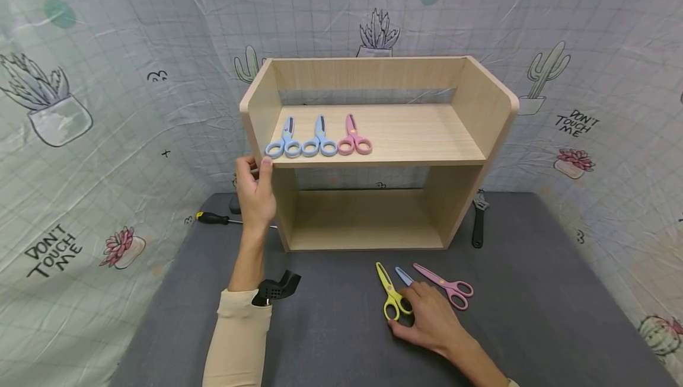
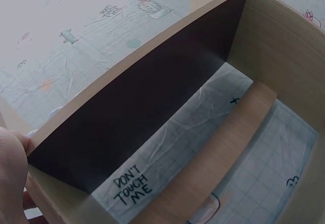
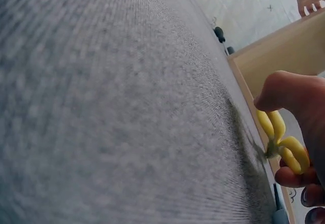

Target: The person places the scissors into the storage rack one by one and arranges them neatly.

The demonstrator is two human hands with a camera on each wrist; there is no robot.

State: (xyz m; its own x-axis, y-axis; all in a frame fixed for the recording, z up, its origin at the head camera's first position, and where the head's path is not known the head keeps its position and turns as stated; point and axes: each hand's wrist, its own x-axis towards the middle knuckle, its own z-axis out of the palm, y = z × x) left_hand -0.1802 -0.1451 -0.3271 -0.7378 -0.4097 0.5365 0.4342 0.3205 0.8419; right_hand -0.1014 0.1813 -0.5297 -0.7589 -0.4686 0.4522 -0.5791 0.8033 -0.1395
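Head view, 12 o'clock pointing away from the person: the yellow scissors (image 1: 391, 293) lie on the dark grey tabletop (image 1: 331, 316), tips toward 11 o'clock, handles toward 5. The right hand (image 1: 429, 317) is nearer: the yellow scissors lie at its 10 o'clock, thumb and fingers curled round the handles. Blue scissors (image 1: 404, 275) are partly hidden by it; pink scissors (image 1: 447, 285) lie near, at its 1 o'clock. At 12 o'clock from the yellow scissors stands a two-tier wooden shelf (image 1: 416, 132), bearing two blue pairs (image 1: 320, 132) and one pink pair (image 1: 351, 135), tips toward 12. The left hand (image 1: 257, 194), well apart at 10 o'clock, grips the shelf's left front corner.

Left wrist view: the left hand sits at the frame's 8 o'clock, against the shelf's edge; most fingers are out of sight.

Right wrist view: between 3 and 4 o'clock, thumb and fingers stand only a handle's breadth apart, pinching the yellow loops (image 3: 278, 126); I cannot make out the blades.
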